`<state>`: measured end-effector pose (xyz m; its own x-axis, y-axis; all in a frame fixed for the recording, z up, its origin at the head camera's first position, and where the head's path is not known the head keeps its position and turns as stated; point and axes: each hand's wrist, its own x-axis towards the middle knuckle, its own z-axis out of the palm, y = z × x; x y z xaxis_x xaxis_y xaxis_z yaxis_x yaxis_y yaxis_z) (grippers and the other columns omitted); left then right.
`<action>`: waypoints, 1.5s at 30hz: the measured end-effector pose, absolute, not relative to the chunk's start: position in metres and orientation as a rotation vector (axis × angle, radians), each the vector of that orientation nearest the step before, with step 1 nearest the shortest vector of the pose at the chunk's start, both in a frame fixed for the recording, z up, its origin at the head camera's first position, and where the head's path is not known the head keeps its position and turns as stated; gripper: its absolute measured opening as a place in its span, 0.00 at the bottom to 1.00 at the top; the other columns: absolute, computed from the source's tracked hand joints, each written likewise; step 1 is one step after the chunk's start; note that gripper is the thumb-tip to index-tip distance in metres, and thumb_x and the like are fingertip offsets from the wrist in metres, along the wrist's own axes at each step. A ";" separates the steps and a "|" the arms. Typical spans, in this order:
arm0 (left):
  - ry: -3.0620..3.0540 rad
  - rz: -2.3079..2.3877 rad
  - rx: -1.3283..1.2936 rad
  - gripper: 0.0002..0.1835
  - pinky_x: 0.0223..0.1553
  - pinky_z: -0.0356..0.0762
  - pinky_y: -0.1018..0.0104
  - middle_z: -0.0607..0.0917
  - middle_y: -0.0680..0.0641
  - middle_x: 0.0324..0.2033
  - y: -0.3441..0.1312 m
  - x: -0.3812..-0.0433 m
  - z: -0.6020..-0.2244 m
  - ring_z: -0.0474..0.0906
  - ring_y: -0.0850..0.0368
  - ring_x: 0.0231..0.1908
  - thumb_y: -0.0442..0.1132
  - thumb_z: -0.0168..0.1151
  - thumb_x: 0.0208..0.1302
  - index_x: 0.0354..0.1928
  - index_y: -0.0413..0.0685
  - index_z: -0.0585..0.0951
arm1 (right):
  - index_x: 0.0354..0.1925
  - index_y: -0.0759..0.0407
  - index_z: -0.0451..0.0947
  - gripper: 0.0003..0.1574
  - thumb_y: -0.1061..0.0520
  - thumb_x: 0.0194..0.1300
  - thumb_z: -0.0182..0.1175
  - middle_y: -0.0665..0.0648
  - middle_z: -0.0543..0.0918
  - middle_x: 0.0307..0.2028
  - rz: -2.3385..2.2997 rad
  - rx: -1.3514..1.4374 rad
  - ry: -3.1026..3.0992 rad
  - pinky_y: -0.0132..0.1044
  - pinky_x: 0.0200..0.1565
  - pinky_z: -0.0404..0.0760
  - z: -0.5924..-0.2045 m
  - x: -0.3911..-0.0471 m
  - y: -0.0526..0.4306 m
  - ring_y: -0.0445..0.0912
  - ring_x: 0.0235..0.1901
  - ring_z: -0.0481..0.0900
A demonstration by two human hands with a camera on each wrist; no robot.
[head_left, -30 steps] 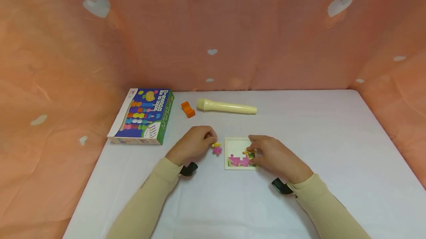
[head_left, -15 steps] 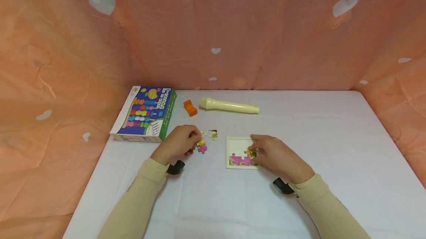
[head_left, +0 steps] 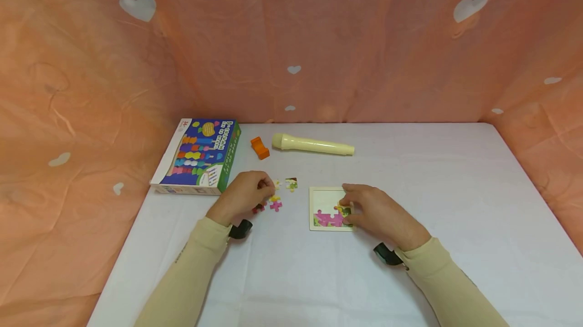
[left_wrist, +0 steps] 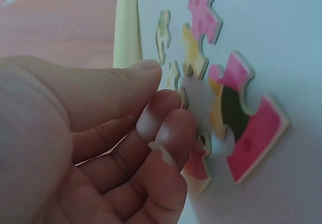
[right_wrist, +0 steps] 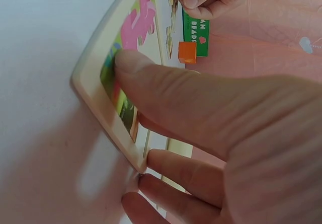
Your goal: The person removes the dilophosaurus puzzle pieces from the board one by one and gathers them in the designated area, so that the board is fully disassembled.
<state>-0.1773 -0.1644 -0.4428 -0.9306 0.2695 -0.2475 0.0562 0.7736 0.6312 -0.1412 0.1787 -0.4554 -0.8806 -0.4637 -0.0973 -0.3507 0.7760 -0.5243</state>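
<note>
My left hand (head_left: pixel 247 189) hovers low over loose jigsaw pieces, fingers bent, with no piece visible between thumb and fingertips in the left wrist view. Beside those fingertips lie a yellow piece (left_wrist: pixel 194 53), a pink piece (left_wrist: pixel 204 17) and a pink-and-dark-green piece (left_wrist: pixel 261 138); a red piece (left_wrist: pixel 197 166) is partly hidden behind a finger. My right hand (head_left: pixel 375 210) rests on the right side of a pale puzzle frame (head_left: pixel 311 208). Its thumb presses on the fitted pieces and its other fingers lie at the frame's edge. Fitted pink pieces (head_left: pixel 327 219) fill the lower part.
Another green-and-brown piece (head_left: pixel 291 184) lies between the left hand and the frame. Farther back are an orange block (head_left: pixel 260 148) and a cream microphone-shaped stick (head_left: pixel 314 145). A colourful bead-toy box (head_left: pixel 196 157) stands at the left on the white-covered table (head_left: pixel 437 175).
My left hand has moved left, away from the frame, and the yellow and pink pieces shifted left too, uncovering more pieces. The right hand stays on the frame.
</note>
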 end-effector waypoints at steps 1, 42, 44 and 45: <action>2.648 0.934 0.253 0.05 0.39 0.80 0.63 0.86 0.48 0.34 -0.164 -0.178 -0.442 0.80 0.54 0.32 0.41 0.67 0.77 0.46 0.48 0.86 | 0.53 0.51 0.89 0.18 0.54 0.65 0.77 0.61 0.79 0.74 -0.753 -0.632 2.749 0.60 0.74 0.73 -0.455 -0.141 0.179 0.62 0.75 0.75; 2.616 0.667 0.756 0.14 0.44 0.78 0.69 0.85 0.54 0.38 -0.022 -0.179 -0.456 0.77 0.62 0.37 0.49 0.77 0.68 0.45 0.48 0.90 | 0.73 0.63 0.76 0.47 0.49 0.61 0.80 0.65 0.71 0.79 -0.728 -0.622 2.736 0.61 0.76 0.70 -0.456 -0.148 0.184 0.64 0.79 0.68; 2.610 0.671 0.753 0.14 0.43 0.78 0.69 0.85 0.54 0.38 -0.021 -0.179 -0.456 0.77 0.62 0.37 0.49 0.77 0.67 0.45 0.48 0.90 | 0.73 0.64 0.76 0.47 0.49 0.61 0.80 0.65 0.71 0.79 -0.725 -0.614 2.736 0.61 0.76 0.70 -0.456 -0.148 0.185 0.64 0.79 0.67; 2.610 0.670 0.754 0.14 0.43 0.78 0.69 0.85 0.54 0.38 -0.020 -0.179 -0.456 0.77 0.62 0.36 0.49 0.77 0.67 0.45 0.48 0.90 | 0.73 0.64 0.76 0.47 0.49 0.61 0.80 0.65 0.71 0.79 -0.723 -0.612 2.736 0.61 0.76 0.70 -0.456 -0.148 0.186 0.64 0.79 0.67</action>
<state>-0.1791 -0.0202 -0.4556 -0.8005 0.5688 -0.1888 0.4074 0.7475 0.5247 -0.1475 0.1856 -0.4561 -0.8819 -0.4541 -0.1263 -0.3324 0.7892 -0.5164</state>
